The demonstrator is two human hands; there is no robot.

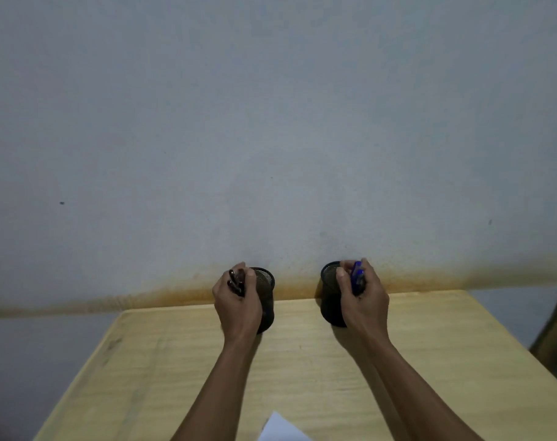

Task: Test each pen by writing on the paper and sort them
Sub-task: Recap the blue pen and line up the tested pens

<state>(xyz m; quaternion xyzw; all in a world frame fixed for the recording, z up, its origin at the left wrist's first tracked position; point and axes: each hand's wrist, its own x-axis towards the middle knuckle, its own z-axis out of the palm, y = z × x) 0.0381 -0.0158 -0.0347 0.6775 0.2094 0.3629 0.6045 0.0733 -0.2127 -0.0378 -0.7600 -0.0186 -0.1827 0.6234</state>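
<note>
left hand (237, 305) fingers curled round dark pens (236, 282), right hand (363, 300) fingers gripping blue pens (356, 278)

One wide-angle view only, worn on the person's head, facing forward and slightly down toward a pale wall (271, 122) that fills the upper two thirds of the frame. The desk (181, 361) runs away from the camera to meet that wall, its edges bowed by the lens. Both forearms reach out from the bottom edge, so the left grip (237, 302) and right grip (363, 297) sit at arm's length, just below mid-frame. Nearer the camera than the grips, a corner of paper (282, 429) is cut by the bottom edge
</note>
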